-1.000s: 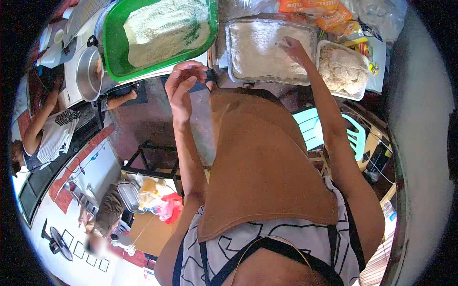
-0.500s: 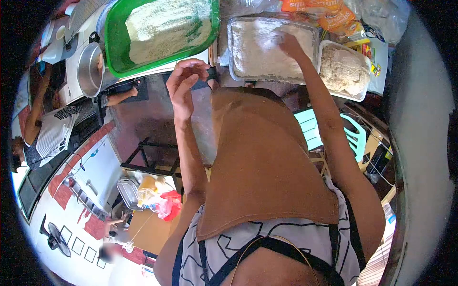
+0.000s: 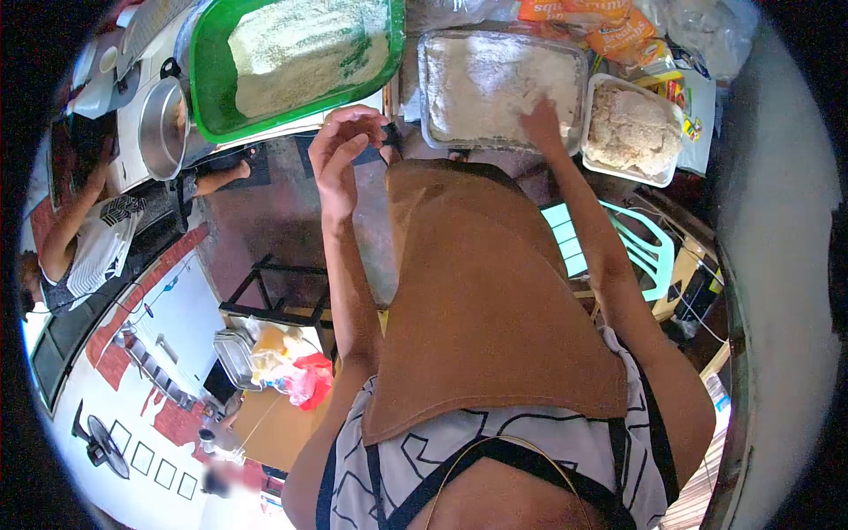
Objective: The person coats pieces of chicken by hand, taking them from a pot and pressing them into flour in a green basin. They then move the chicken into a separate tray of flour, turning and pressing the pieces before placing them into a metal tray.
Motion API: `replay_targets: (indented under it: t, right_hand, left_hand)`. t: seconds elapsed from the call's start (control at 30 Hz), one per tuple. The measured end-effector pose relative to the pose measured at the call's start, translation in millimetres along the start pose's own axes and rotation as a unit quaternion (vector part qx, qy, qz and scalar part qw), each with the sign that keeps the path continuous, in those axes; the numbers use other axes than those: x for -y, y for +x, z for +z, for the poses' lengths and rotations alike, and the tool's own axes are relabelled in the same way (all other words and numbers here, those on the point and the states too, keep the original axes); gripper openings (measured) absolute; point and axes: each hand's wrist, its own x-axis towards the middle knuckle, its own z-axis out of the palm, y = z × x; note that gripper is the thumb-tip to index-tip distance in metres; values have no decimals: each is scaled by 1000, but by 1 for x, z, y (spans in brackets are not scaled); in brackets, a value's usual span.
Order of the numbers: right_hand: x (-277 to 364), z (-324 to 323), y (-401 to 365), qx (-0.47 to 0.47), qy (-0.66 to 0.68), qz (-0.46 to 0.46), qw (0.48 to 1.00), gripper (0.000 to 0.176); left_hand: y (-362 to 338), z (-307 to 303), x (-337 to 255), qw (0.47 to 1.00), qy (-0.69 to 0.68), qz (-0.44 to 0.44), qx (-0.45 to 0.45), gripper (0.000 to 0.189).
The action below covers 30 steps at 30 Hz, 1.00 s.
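My right hand [image 3: 541,128] reaches down into a clear rectangular tray [image 3: 427,124] spread with pale, floury powder [image 3: 481,84]. Its fingertips lie at the powder's surface near the tray's right side, blurred by motion. My left hand [image 3: 343,152] is raised below the green basin, palm partly up, fingers loosely curved and thumb apart, with nothing in it. To the right of the clear tray, a smaller white tray [image 3: 658,180] holds a heap of pale, crumb-coated food [image 3: 632,128].
A green basin [image 3: 208,115] of white flour stands at left, beside a metal pot [image 3: 163,132]. Orange bread crumb bags [image 3: 618,31] lie behind the trays. A mint-green plastic chair [image 3: 649,252] is below right. Another person [image 3: 84,238] is at far left.
My right hand has moved toward me within the clear tray, from its back right part to nearer its front. My left hand has stayed nearly still.
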Motion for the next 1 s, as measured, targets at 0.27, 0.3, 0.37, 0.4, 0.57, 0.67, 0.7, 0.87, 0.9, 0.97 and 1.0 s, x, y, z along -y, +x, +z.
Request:
replay_targets:
  t: [0.27,0.3,0.37,0.4,0.57,0.67,0.7,0.87,0.9,0.97,1.0]
  right_hand:
    - [125,-31,-3,5,99,58,993,85]
    - [127,-33,-4,6,100,61,993,85]
    - [128,-33,-1,-35,156,19,987,73]
    - [125,-30,0,-34,156,20,987,73]
    - [78,31,18,-73,237,-98,964,55]
    - [68,-55,28,51,349,-74,933,49]
    - [69,-71,32,53,348,-76,933,49]
    - [66,-84,62,-121,241,-130,954,43]
    - [62,-79,69,-140,149,-168,964,46]
    - [56,-61,84,-127,163,-160,965,50]
    - [58,-58,86,-110,177,-147,967,53]
  left_hand:
    - [1,-3,5,999,39,2,35,32]
    - [1,-3,5,999,38,1,35,32]
    - [1,0,2,999,38,1,37,32]
    - [1,3,0,1000,24,-2,21,31]
    - [2,6,1,1000,-5,-3,-1,30]
    - [2,5,-2,1000,-3,6,3,31]
    - [2,4,0,1000,-3,3,2,31]
    - [0,6,-3,1000,7,1,-3,30]
    - [1,7,-4,1000,4,4,-1,30]
    - [2,4,-4,1000,3,13,-2,30]
    - [2,2,-4,1000,25,9,7,31]
